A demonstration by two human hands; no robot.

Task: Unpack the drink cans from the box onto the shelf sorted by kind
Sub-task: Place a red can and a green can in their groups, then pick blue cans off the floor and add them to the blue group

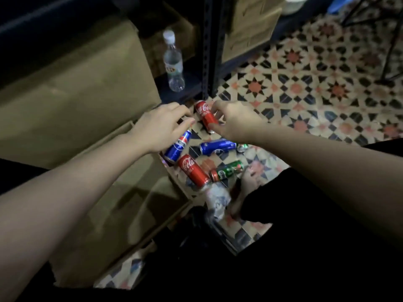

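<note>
**Supervisor:** How far along are we?

**Me:** Barely started, as I judge it. From my feed I count no cans on the dark metal shelf [187, 92]; only a clear plastic water bottle with a white cap [173, 62] stands there. The cans lie loose on the patterned tile floor [305, 83] just in front of the shelf's upright post. The brown cardboard box [122, 203] sits left of the post, and I can't see inside it, so I can't say whether more cans remain.

**Supervisor:** Which cans do you see?

**Me:** A red cola can [206, 116] nearest the post, lying tilted. Further from the post, toward me: a blue cola can [177, 147] against the box edge, a second blue can [218, 147], a second red cola can [193, 171], and a green can [229, 170]. One more greenish can end [242, 147] peeks out beside the second blue can. All still need sorting and shelving.

**Supervisor:** And the hands?

**Me:** Both arms are stretched forward toward the post. My right hand [233, 120] pinches the first red cola can, thumb at its lower end, fingers curled over its upper end. My left hand [163, 125] hovers palm down above the first blue can, fingers loosely spread and holding nothing; whether it touches that can, I can't tell.
</note>
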